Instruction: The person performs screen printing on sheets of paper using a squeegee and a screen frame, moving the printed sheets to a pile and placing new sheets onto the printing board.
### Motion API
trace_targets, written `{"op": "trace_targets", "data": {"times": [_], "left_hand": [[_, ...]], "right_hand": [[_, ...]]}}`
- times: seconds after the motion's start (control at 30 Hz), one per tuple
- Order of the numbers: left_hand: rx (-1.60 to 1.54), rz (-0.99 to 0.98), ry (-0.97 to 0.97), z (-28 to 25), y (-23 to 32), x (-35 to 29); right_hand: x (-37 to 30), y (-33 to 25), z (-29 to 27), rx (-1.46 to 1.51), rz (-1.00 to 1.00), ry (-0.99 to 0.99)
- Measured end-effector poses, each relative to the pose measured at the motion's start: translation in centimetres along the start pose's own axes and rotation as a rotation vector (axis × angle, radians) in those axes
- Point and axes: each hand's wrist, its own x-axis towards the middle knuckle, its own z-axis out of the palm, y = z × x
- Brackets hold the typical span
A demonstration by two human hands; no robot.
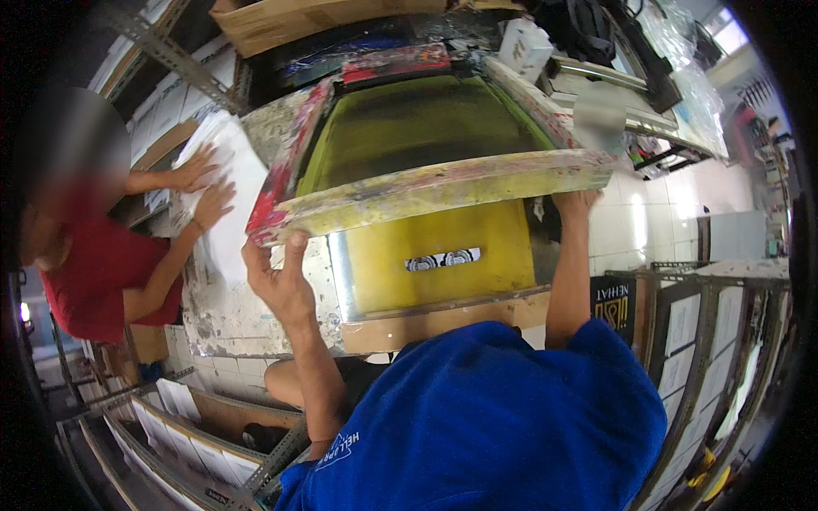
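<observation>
A paint-stained wooden screen printing frame (426, 189) with dark yellow-green mesh (426, 128) is tilted, its near rail raised above the table. My left hand (285, 281) grips the near left corner, thumb at the front and fingers partly hidden. At the near right end, my right hand (578, 203) is closed on the rail from below; most of its fingers are hidden behind the wood. Under the raised rail lies a yellow board (375, 285). On that board sits a small white strip with two round black patterns (443, 259).
To the left, a person in a red shirt (111, 272) rests both hands on white sheets (226, 170). A brown cardboard strip (443, 319) runs along the board's near edge. Metal racks (213, 443) with pale panels stand lower left and right. Behind the frame is a cardboard box (341, 21).
</observation>
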Motion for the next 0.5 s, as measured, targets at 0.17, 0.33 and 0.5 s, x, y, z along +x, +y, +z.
{"op": "trace_targets", "data": {"times": [0.17,0.33,0.5], "left_hand": [[-0.055,-0.021,0.000,0.1,-0.1,-0.5],[0.065,-0.026,-0.022,-0.2,-0.3,-0.9],[0.019,-0.028,-0.006,0.2,0.4,-1.2]], "right_hand": [[-9.4,1.3,2.0,0.297,0.249,-0.096],[-10.2,0.6,2.1,0.207,0.123,0.142],[-9.0,1.6,0.8,0.604,0.234,0.178]]}}
